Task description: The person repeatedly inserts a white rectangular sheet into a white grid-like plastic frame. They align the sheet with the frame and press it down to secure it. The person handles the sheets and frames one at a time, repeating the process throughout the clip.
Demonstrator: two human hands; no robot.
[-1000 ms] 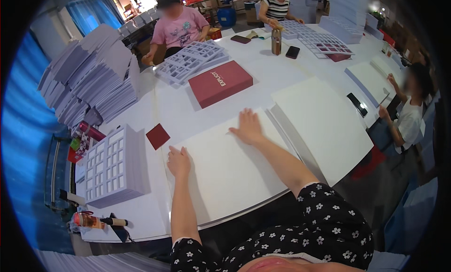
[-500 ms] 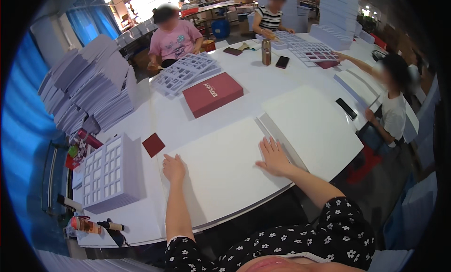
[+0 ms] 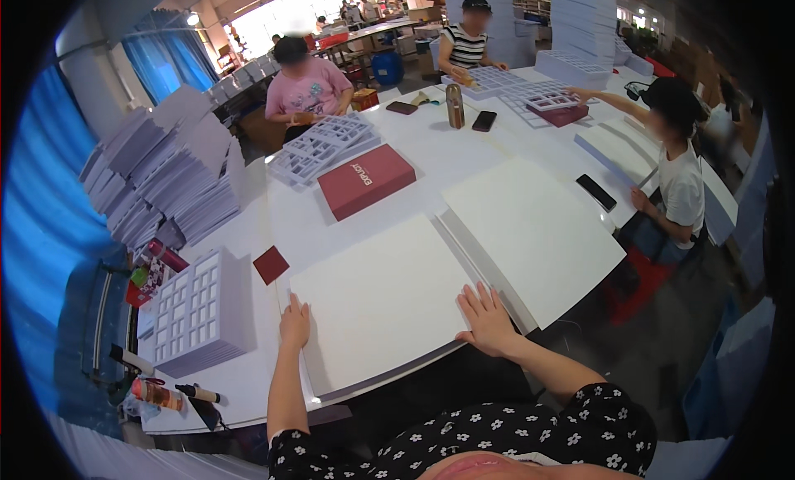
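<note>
A large white board lies flat on the table in front of me. A narrow raised strip runs between it and a second white board to the right. My left hand is at the left edge of the first board, fingers stretched forward along it. Near that board's right edge, beside the strip, my right hand lies palm down with fingers spread. Neither hand grips anything. A small dark red square lies just beyond my left hand.
Farther off sits a red box beside white lattice trays. To the left are stacked grid trays, bottles and tall piles of white sheets. Phones and a flask lie or stand about. Three people work around the table.
My left hand has moved from the board's top to its left edge, nearer me. My right hand has slid nearer along the board. The whole view has shifted slightly.
</note>
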